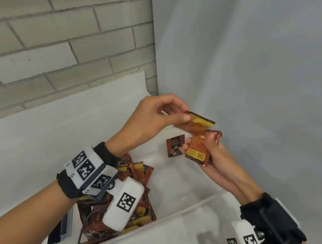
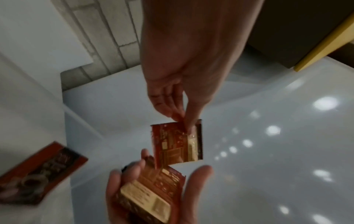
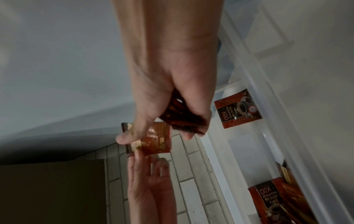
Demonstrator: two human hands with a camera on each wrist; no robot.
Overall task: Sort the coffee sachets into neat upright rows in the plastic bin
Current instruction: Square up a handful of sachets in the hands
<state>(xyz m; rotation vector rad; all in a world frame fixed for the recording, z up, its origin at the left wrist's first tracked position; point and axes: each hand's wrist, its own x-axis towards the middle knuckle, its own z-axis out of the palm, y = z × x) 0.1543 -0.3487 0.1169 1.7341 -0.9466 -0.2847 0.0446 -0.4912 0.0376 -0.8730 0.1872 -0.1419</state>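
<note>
Far left in the clear plastic bin (image 1: 198, 203): a loose heap of sachets (image 1: 142, 178), jumbled, some flat, some leaning, partly hidden under the left wrist rig. No upright row visible yet, so by my read the job is early.

Mid frame: left hand (image 1: 152, 119) is raised over the bin w/ thumb and fingers pinching a single sachet (image 1: 200, 123) by one edge, back side showing, tilted. In the left wrist view that single sachet (image 2: 178, 144) hangs just above the stack, near it, contact unclear.

Just beside it: one lone sachet (image 1: 174, 145) w/ its printed front up, resting against the far wall of the bin, apart from the heap.

Right: right hand (image 1: 207, 154) cups a small stack of sachets (image 1: 197, 151), fingers curled round it, thumb along one side.

Step in hand looks like adding the single to the stack. To do it well:
- turn the single so its face and top edge match the rest before it goes in
- ease the right thumb only enough to let it slide in; the packs look slick & thin, prob. fan out if grip loosens
- square the edges by tapping on the bin floor, then stand the stack against a wall so it stays upright.
</note>
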